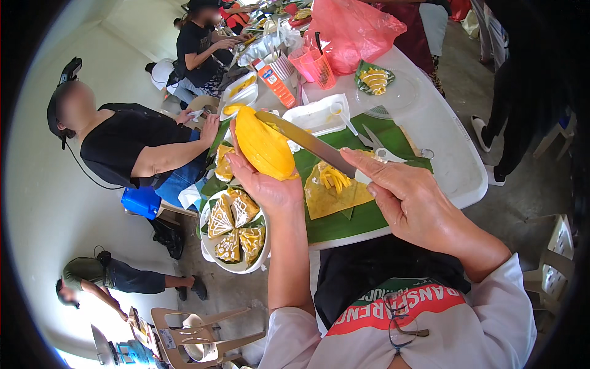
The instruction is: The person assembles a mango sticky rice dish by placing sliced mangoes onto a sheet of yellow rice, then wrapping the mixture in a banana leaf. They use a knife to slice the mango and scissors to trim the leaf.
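Your left hand cups a peeled yellow mango from below, its fingers curled around the lower end and holding it up above the desk. Your right hand has its fingers closed on the handle of a long knife, whose blade lies against the mango's upper right side, seemingly partway into a cut. On the banana leaf just below lies a thin yellow crepe with a few mango strips on it, so I judge some slicing done and most of the fruit still whole. A white bowl of folded, drizzled crepes sits at the desk's near left edge.
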A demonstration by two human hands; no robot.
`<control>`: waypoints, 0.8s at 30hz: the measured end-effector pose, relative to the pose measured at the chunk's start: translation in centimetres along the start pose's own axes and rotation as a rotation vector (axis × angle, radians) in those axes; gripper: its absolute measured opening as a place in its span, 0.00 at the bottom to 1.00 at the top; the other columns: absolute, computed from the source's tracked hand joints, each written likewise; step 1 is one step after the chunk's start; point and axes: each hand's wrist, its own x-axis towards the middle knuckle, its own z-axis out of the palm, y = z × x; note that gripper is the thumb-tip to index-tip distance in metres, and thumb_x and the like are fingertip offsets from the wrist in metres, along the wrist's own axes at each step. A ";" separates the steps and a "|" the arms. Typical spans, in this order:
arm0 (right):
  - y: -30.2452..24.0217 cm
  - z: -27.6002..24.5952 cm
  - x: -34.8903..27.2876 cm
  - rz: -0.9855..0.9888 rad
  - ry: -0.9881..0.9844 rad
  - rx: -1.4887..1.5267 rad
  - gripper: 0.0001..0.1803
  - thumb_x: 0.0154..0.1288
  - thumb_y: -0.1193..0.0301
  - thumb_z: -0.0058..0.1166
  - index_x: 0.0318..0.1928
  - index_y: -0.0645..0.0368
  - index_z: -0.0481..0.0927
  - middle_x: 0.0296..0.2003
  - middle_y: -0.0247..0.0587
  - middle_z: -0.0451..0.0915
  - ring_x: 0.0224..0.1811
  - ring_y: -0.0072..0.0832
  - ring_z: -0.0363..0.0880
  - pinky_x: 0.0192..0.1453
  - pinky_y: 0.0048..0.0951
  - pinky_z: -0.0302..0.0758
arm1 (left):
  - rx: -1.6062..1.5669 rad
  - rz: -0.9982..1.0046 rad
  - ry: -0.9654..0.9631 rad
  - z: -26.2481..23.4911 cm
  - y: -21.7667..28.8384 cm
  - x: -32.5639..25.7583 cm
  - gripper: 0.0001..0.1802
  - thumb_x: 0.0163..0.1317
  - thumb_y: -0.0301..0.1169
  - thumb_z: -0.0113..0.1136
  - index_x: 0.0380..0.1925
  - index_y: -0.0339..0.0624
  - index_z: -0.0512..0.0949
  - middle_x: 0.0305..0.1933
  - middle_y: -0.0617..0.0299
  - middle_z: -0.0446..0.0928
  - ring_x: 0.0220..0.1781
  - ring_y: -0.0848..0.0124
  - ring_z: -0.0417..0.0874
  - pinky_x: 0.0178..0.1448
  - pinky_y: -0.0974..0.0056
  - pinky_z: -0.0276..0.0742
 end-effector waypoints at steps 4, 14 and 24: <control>0.1 0.0 -0.2 0.000 -0.010 -0.012 0.30 0.62 0.86 0.50 0.66 0.60 0.70 0.48 0.52 0.79 0.37 0.49 0.81 0.44 0.39 0.78 | 0.013 0.021 -0.015 0.1 -0.2 0.0 0.33 0.74 0.55 0.36 0.68 0.43 0.64 0.67 0.50 0.70 0.69 0.53 0.71 0.73 0.46 0.65; 0.4 -0.3 -0.6 0.029 -0.040 0.047 0.32 0.61 0.86 0.49 0.68 0.58 0.70 0.39 0.58 0.81 0.28 0.49 0.76 0.37 0.38 0.75 | 0.050 -0.005 -0.100 -0.8 -0.6 0.3 0.39 0.73 0.58 0.40 0.71 0.39 0.57 0.71 0.51 0.64 0.72 0.52 0.67 0.73 0.50 0.64; 0.3 -1.1 -0.9 0.074 -0.113 0.033 0.32 0.61 0.85 0.49 0.68 0.59 0.69 0.28 0.53 0.76 0.25 0.46 0.73 0.35 0.36 0.73 | 0.077 0.015 -0.072 -1.0 -1.0 0.0 0.41 0.73 0.58 0.41 0.71 0.35 0.56 0.69 0.45 0.67 0.69 0.51 0.70 0.73 0.50 0.65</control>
